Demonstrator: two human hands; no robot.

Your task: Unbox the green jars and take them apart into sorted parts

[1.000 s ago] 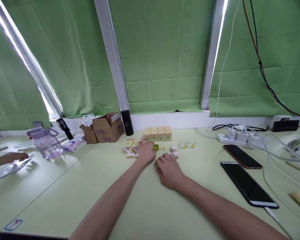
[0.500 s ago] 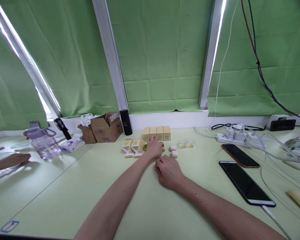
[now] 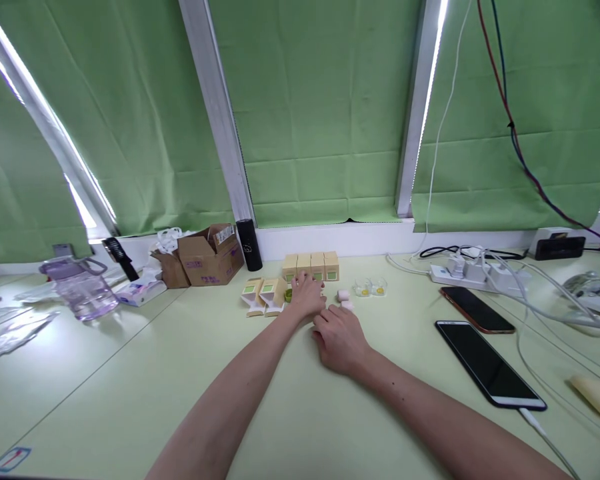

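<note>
Reaching over a pale green table (image 3: 145, 400), the left hand (image 3: 307, 297), fingers loosely spread, and the right hand (image 3: 341, 339), fingers curled, lie close together; what either grips cannot be told. Just beyond the left hand is a row of four small tan boxes (image 3: 304, 261), with two opened tan boxes (image 3: 264, 297) to its left. Paired clear plastic cups (image 3: 371, 287), a partly hidden green container (image 3: 289, 294) and pale pink rounded pieces (image 3: 343, 295) sit nearby.

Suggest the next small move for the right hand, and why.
Probably ease the right hand slightly back toward the wearer: its fingers sit close against the left hand and seem to partly cover the nearer pale pink piece, so backing off should give both more room.
</note>
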